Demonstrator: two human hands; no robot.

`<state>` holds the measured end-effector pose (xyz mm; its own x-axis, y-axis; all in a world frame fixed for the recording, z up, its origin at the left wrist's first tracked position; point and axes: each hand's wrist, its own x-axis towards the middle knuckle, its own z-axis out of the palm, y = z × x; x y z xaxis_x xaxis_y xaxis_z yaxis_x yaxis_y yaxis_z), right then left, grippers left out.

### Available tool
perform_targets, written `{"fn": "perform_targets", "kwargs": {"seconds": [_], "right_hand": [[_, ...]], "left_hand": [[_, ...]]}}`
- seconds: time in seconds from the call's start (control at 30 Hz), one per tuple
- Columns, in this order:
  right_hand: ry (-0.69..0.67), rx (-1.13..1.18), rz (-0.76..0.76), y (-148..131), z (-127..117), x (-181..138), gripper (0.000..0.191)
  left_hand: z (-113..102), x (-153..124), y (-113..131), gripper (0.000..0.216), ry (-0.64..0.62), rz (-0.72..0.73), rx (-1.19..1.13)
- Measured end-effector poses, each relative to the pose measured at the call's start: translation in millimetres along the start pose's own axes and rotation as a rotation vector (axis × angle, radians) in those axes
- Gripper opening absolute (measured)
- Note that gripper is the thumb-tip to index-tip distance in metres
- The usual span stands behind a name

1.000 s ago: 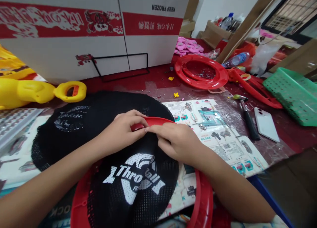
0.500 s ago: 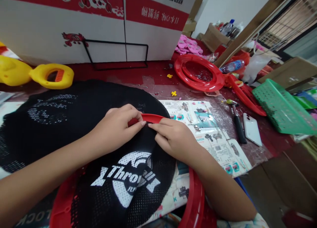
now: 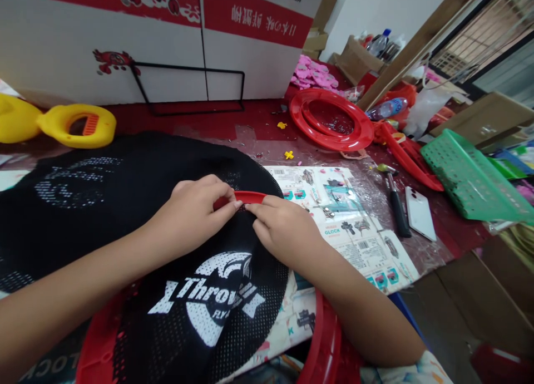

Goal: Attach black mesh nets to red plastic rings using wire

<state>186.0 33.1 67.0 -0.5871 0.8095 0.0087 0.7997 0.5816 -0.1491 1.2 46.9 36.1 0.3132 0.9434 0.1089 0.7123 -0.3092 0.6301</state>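
A black mesh disc [image 3: 208, 311] with a white "Throw" logo lies over a red plastic ring [image 3: 323, 345] in front of me. My left hand [image 3: 196, 214] and my right hand [image 3: 281, 228] meet at the ring's far rim [image 3: 250, 196]. Both pinch the mesh edge against the red rim, fingers closed, fingertips almost touching. A second black mesh disc [image 3: 83, 200] lies under and to the left of the first one.
A white and red carton [image 3: 167, 44] stands at the back. Another red ring [image 3: 331, 119], a hammer [image 3: 394, 197], a white phone [image 3: 419, 212], a green basket [image 3: 467, 178] and a water bottle [image 3: 386, 108] lie to the right. Yellow plastic parts [image 3: 75, 125] sit left. Printed cards [image 3: 350, 222] cover the table.
The view has shifted slightly, so things sit further left and lower in frame. Both hands stay pinched at the red rim, with fingertips drawn a little closer.
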Motion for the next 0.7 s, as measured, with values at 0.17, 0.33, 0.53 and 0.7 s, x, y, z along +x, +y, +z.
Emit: {"fn": "perform_targets", "kwargs": {"seconds": [0.17,0.33,0.53,0.7], "right_hand": [[-0.021,-0.002,0.024,-1,-1,1,0.032],[-0.025,0.016,0.028,-2,1,2,0.033],[0.002,0.323,0.091,5,-11,-2,0.027],[0.02,0.611,0.172,16,-24,-4,0.011]], "left_hand": [[0,0,1,0.027,0.007,-0.009,0.015],[1,-1,1,0.023,0.013,0.015,0.05],[1,-5,-1,0.019,0.015,0.071,0.048],[1,-13,-2,0.018,-0.023,0.319,0.067]]}}
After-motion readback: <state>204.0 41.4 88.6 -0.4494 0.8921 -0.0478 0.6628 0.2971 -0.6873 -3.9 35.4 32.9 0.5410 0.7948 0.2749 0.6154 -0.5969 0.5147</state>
